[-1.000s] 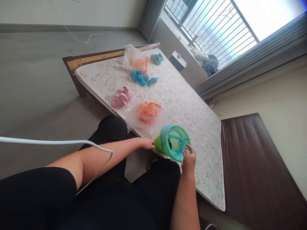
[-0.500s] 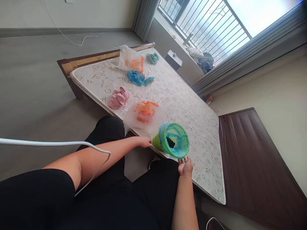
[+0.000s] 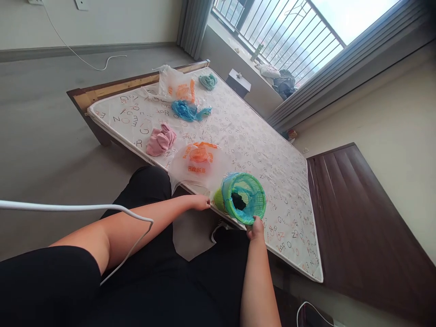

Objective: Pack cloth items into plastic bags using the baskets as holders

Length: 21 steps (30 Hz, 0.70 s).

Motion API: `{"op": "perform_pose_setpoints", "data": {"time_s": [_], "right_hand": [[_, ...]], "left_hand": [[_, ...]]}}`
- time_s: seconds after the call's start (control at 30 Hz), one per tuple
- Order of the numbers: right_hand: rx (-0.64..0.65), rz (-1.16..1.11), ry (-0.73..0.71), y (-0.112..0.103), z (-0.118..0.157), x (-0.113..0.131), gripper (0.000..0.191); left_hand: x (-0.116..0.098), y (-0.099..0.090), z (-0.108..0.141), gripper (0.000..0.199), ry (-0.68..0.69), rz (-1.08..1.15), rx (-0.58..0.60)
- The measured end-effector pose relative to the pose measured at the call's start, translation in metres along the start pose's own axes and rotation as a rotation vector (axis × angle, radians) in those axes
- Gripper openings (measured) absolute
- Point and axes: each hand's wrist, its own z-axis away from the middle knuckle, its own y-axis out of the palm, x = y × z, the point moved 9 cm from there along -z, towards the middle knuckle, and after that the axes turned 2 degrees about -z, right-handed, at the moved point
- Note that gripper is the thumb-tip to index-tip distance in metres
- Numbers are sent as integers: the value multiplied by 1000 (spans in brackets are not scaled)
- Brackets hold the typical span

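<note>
Near edge of mattress, head view: green mesh basket (image 3: 243, 198) lies on its side, mouth toward the person, blue bag lining (image 3: 245, 190) inside and folded over the rim, something dark at the bottom.
Left hand (image 3: 200, 202): at the mattress (image 3: 259, 150) near edge, fingertips against the basket's closed end; looks like bracing, not a full grasp. Can't tell whether it also pinches plastic.
Right hand (image 3: 255, 228): fingers curled on the lower rim where the blue plastic wraps over, gripping the rim.
Beside basket: clear bag with orange print (image 3: 197, 164) touching it on the left, spread flat.
Further along near edge: pink bundle (image 3: 160, 140).
Toward far corner: crumpled blue bag (image 3: 186, 110), second orange-print bag (image 3: 177, 88), teal bundle (image 3: 207, 81).
Off mattress: wooden bed frame (image 3: 102, 91) at the far end, dark headboard panel (image 3: 361, 227) to the right, white cable (image 3: 85, 209) across the left forearm.
Step in hand, my read: seating the liner on the rim.
Doing it well: keep the left hand pressed so the basket can't roll; work around the rim in short pulls; thin film, so don't yank against the mesh.
</note>
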Motion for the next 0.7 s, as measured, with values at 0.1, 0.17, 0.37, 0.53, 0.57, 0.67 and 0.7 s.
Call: {"op": "perform_pose_setpoints", "data": {"time_s": [0.1, 0.17, 0.37, 0.53, 0.57, 0.67, 0.7], "right_hand": [[63, -33, 50, 1, 5, -6, 36], [97, -56, 72, 3, 11, -7, 36], [138, -249, 103, 14, 52, -17, 38], [195, -403, 109, 39, 97, -37, 37], [199, -412, 131, 44, 104, -43, 34], [196, -453, 192, 56, 119, -61, 28], [197, -471, 199, 60, 123, -65, 27]], "left_hand": [[1, 2, -3, 31, 12, 28, -26], [1, 4, -5, 33, 31, 42, -25], [-7, 10, -15, 43, 123, 268, -39], [-16, 7, -20, 49, 187, 423, -97], [-14, 7, -21, 50, 159, 446, -105], [-4, 14, -23, 53, 42, 546, -77], [-3, 17, -24, 52, 24, 586, -62]]}}
